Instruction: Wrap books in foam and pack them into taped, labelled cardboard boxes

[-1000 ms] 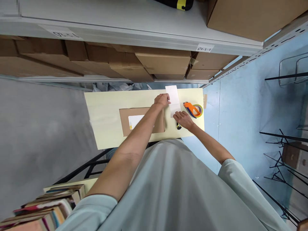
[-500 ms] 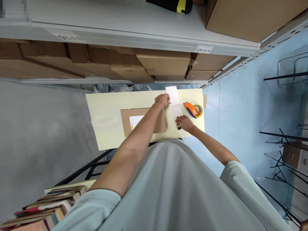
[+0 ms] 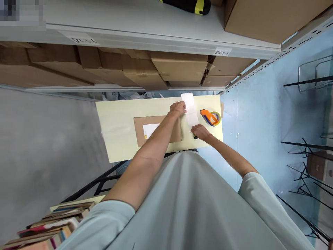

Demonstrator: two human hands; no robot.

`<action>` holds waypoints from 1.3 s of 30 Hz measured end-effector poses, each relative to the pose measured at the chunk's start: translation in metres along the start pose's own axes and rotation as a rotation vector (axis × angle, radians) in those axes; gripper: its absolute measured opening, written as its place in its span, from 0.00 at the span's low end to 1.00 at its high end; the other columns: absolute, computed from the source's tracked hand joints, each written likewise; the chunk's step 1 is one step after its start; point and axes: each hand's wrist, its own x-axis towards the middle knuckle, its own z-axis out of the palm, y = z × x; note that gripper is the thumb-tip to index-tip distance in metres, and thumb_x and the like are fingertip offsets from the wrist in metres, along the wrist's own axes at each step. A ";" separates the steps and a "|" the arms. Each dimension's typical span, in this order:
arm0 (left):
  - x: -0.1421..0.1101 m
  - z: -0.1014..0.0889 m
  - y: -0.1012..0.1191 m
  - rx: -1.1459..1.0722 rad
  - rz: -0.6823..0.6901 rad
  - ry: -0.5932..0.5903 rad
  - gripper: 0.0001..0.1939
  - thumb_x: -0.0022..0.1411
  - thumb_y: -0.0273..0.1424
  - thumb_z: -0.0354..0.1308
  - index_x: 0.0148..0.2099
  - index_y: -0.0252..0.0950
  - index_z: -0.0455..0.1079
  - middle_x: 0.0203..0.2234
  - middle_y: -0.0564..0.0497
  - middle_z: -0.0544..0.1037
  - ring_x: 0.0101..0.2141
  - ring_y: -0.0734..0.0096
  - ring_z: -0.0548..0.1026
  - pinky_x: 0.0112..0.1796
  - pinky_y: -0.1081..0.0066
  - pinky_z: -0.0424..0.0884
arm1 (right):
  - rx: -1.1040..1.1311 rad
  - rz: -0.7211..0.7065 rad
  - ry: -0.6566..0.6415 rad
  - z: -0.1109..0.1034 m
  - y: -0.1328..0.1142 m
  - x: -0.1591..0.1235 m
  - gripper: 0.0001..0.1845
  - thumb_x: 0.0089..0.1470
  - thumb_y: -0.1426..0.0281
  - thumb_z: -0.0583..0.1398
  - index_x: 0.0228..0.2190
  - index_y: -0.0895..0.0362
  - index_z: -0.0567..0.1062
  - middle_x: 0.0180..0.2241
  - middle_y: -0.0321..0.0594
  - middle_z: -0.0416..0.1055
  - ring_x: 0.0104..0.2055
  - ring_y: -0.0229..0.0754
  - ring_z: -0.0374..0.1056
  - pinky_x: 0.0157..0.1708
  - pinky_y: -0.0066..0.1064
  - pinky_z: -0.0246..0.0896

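A white paper strip (image 3: pixel 191 116) with a crease across its middle lies on the cream tabletop (image 3: pixel 117 132). My left hand (image 3: pixel 178 108) is closed, its fingertips at the strip's left edge near the upper half. At the strip's lower end my right hand (image 3: pixel 200 132) is closed, its bent fingers on the paper. A small black and yellow object (image 3: pixel 195 136) shows just under the right fingers; its kind is mostly hidden. Beneath my left forearm lies a flat brown cardboard package (image 3: pixel 140 133) with a white label (image 3: pixel 150 130), partly covered by the arm.
An orange tape dispenser (image 3: pixel 210 117) with a tape roll lies at the table's right. Beyond the table stands a shelf (image 3: pixel 156 36) with cardboard boxes (image 3: pixel 182 66) and a black and yellow tool (image 3: pixel 199 6). Stacked books or packets (image 3: pixel 59 222) are at lower left.
The whole view has shifted slightly, so things appear a little further right. The paper's lower half looks brighter and flatter. Both hands keep about the same places on it.
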 end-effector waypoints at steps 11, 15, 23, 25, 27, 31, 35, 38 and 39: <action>-0.007 0.000 0.002 -0.039 -0.034 -0.006 0.11 0.64 0.37 0.75 0.46 0.48 0.78 0.47 0.52 0.87 0.50 0.60 0.82 0.54 0.65 0.76 | 0.012 0.075 0.086 -0.005 0.001 -0.009 0.22 0.75 0.84 0.51 0.57 0.62 0.81 0.51 0.54 0.81 0.50 0.50 0.75 0.49 0.39 0.60; -0.012 -0.001 0.001 -0.097 -0.052 0.013 0.10 0.67 0.38 0.73 0.47 0.48 0.78 0.47 0.53 0.87 0.48 0.61 0.82 0.52 0.66 0.75 | 0.000 0.092 0.160 -0.009 0.001 -0.007 0.25 0.77 0.83 0.45 0.56 0.62 0.79 0.49 0.55 0.80 0.48 0.52 0.71 0.48 0.40 0.57; -0.009 0.000 0.002 -0.070 -0.047 -0.022 0.10 0.64 0.31 0.73 0.47 0.47 0.79 0.48 0.51 0.86 0.50 0.60 0.82 0.54 0.64 0.75 | 0.001 0.110 0.169 -0.006 -0.009 -0.002 0.23 0.76 0.83 0.48 0.55 0.63 0.80 0.53 0.59 0.79 0.51 0.55 0.71 0.49 0.43 0.59; -0.007 0.001 0.001 -0.081 -0.048 -0.026 0.10 0.64 0.32 0.73 0.46 0.47 0.79 0.48 0.51 0.86 0.50 0.60 0.82 0.55 0.65 0.75 | -0.012 0.092 0.174 -0.004 -0.010 0.000 0.24 0.76 0.83 0.47 0.55 0.63 0.81 0.54 0.59 0.79 0.52 0.55 0.71 0.49 0.43 0.61; -0.006 0.001 0.000 -0.080 -0.054 -0.029 0.10 0.63 0.32 0.74 0.46 0.47 0.80 0.48 0.52 0.86 0.50 0.61 0.82 0.55 0.65 0.75 | -0.036 0.066 0.181 -0.001 -0.011 0.001 0.25 0.75 0.84 0.47 0.56 0.64 0.81 0.55 0.59 0.79 0.53 0.55 0.71 0.49 0.44 0.62; -0.005 -0.005 0.001 -0.060 -0.049 -0.025 0.11 0.62 0.32 0.76 0.45 0.48 0.80 0.46 0.53 0.86 0.51 0.60 0.82 0.56 0.65 0.75 | -0.072 -0.056 0.048 0.012 -0.022 -0.002 0.22 0.72 0.86 0.52 0.49 0.63 0.84 0.52 0.57 0.82 0.55 0.55 0.73 0.50 0.42 0.65; -0.006 -0.012 0.007 -0.061 -0.066 -0.048 0.11 0.60 0.30 0.76 0.43 0.47 0.80 0.46 0.52 0.87 0.52 0.59 0.82 0.57 0.64 0.75 | -0.052 -0.106 -0.034 0.024 -0.032 -0.020 0.18 0.70 0.86 0.56 0.46 0.62 0.85 0.48 0.53 0.84 0.52 0.52 0.75 0.48 0.39 0.68; -0.011 -0.018 0.014 -0.073 -0.069 -0.066 0.10 0.60 0.31 0.76 0.43 0.46 0.80 0.48 0.50 0.87 0.53 0.57 0.81 0.58 0.63 0.74 | 0.039 0.031 0.103 0.022 -0.027 -0.039 0.17 0.72 0.84 0.56 0.49 0.62 0.85 0.51 0.55 0.83 0.54 0.52 0.75 0.49 0.39 0.69; -0.014 -0.021 0.016 -0.083 -0.061 -0.064 0.09 0.62 0.33 0.75 0.44 0.45 0.81 0.49 0.48 0.87 0.54 0.55 0.81 0.59 0.61 0.74 | 0.090 0.109 0.171 0.018 -0.023 -0.045 0.17 0.72 0.83 0.56 0.49 0.62 0.84 0.52 0.56 0.83 0.54 0.52 0.75 0.49 0.39 0.70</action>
